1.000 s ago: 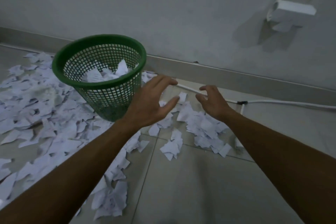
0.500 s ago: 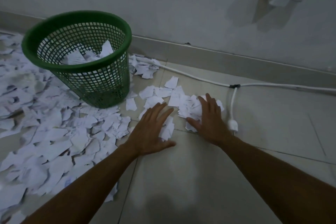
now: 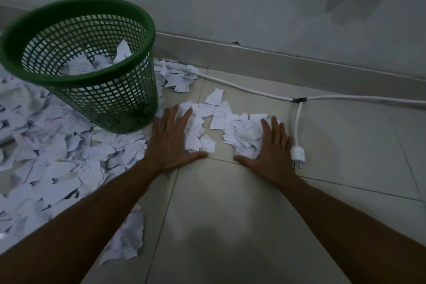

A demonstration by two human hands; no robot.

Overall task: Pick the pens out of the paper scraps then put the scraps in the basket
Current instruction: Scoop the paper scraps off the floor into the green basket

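A green mesh basket (image 3: 129, 104) stands on the tiled floor at the left, with white paper scraps inside it. A small patch of torn white scraps (image 3: 221, 117) lies just right of the basket. My left hand (image 3: 171, 143) rests flat on the left side of that patch, fingers spread. My right hand (image 3: 270, 145) lies flat on its right side, fingers spread, thumb toward the other hand. Neither hand holds anything. A large spread of scraps (image 3: 53, 159) covers the floor to the left. No pen is visible.
A white cable (image 3: 253, 91) runs along the skirting board, and its branch ends in a white plug (image 3: 297, 155) just right of my right hand. The wall (image 3: 230, 2) rises close behind. Bare tiles (image 3: 230, 226) lie between my forearms.
Both hands came down from the air onto the floor and now lie flat on the small patch of scraps, a little further apart than half a second ago.
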